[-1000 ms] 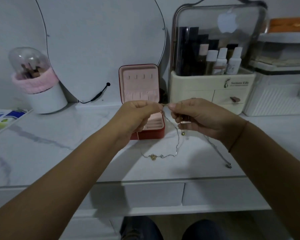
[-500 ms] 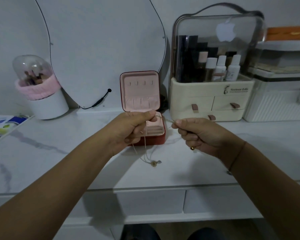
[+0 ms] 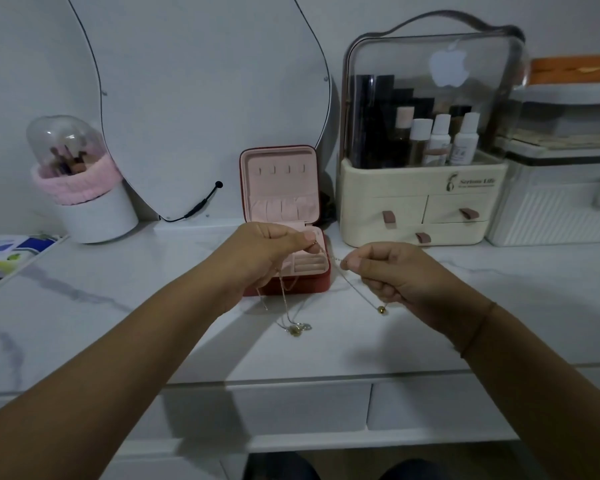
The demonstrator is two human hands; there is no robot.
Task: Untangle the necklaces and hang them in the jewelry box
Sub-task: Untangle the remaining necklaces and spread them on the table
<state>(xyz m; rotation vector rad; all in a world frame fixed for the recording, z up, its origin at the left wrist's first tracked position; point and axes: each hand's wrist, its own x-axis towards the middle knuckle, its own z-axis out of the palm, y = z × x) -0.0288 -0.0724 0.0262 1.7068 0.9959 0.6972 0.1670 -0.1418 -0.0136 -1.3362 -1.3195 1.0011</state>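
Observation:
A red jewelry box (image 3: 280,188) stands open at the back of the marble tabletop, its pink lid upright with a row of small hooks. My left hand (image 3: 269,254) pinches thin chains in front of the box; they hang down in a loop to pendants (image 3: 297,329) lying on the table. My right hand (image 3: 392,271) pinches another part of a chain, and a strand with a small gold bead (image 3: 381,310) dangles below it. A short taut stretch of chain (image 3: 333,258) links both hands.
A cream cosmetics organizer (image 3: 420,209) with drawers and bottles stands right of the box, a white ribbed case (image 3: 551,209) beyond it. A curved mirror (image 3: 201,98) leans on the wall, and a white brush holder (image 3: 84,188) with pink band stands at left. Packets (image 3: 0,252) lie far left.
The hands have moved apart and lower, my right hand drawing a strand with the gold bead off to the right. The chain loop with pendants gathered up under my left hand.

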